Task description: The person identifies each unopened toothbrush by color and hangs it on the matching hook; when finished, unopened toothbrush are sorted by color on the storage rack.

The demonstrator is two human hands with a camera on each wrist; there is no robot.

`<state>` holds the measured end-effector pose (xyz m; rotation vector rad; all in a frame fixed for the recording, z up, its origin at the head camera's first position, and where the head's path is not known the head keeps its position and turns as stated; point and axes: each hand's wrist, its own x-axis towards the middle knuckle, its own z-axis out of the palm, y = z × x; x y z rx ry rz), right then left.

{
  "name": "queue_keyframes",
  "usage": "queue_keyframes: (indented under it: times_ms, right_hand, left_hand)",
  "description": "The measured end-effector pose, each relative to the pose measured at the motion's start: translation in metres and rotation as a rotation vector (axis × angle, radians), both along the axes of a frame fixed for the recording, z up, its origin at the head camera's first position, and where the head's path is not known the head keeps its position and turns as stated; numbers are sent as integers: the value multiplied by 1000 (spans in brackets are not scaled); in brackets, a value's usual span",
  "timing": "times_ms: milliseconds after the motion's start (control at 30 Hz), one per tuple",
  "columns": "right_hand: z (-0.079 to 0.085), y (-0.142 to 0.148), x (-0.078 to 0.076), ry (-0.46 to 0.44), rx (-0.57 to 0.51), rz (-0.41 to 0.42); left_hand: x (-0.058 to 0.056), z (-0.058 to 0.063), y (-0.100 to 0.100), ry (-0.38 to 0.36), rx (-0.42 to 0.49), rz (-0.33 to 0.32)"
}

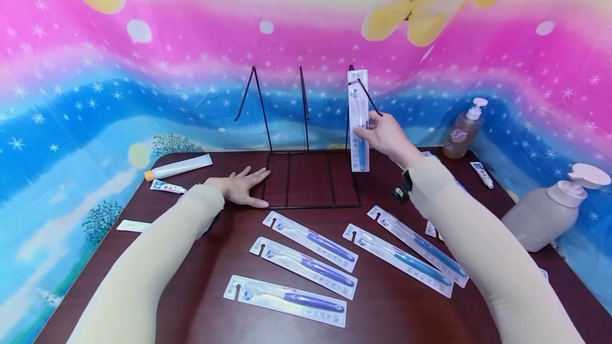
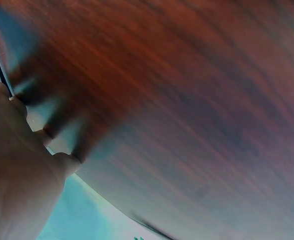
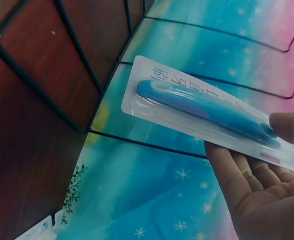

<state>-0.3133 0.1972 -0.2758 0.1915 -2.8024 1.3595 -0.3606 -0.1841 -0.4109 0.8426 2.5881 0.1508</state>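
Note:
A packaged blue toothbrush (image 1: 359, 137) stands upright at the right-hand hook of a black wire rack (image 1: 306, 115). My right hand (image 1: 386, 134) pinches the package by its lower half, thumb on one face and fingers behind. In the right wrist view the toothbrush (image 3: 202, 107) shows its blue handle through clear plastic. The hook's wire crosses in front of the package near its top; whether it passes through the hole I cannot tell. My left hand (image 1: 241, 187) rests on the table with straight, spread fingers at the left edge of the rack's base.
Several packaged toothbrushes, purple (image 1: 306, 269) and blue (image 1: 401, 259), lie on the brown table (image 1: 201, 301). Toothpaste tubes (image 1: 184, 166) lie at the left, a small tube (image 1: 481, 174) at the right. Two pump bottles, brown (image 1: 461, 134) and grey (image 1: 542, 216), stand on the right.

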Motion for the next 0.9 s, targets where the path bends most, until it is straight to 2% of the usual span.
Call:
queue_keyframes:
  times_ms: [233,433,700,900]
  right_hand:
    - [9,-9,-33,-61,-52,1]
    - [7,-12,-49,-129,12,-39]
    - [0,-4,-56,-101,59,-7]
    - [4,15,-47,-76,45,18]
  left_hand:
    - [0,-1,-1,5,3,4]
    - [0,-1,-1,4,2,-10]
    - [0,-1,0,-21,-4,-4]
    - [-5,-2,-1,16,4,-3]
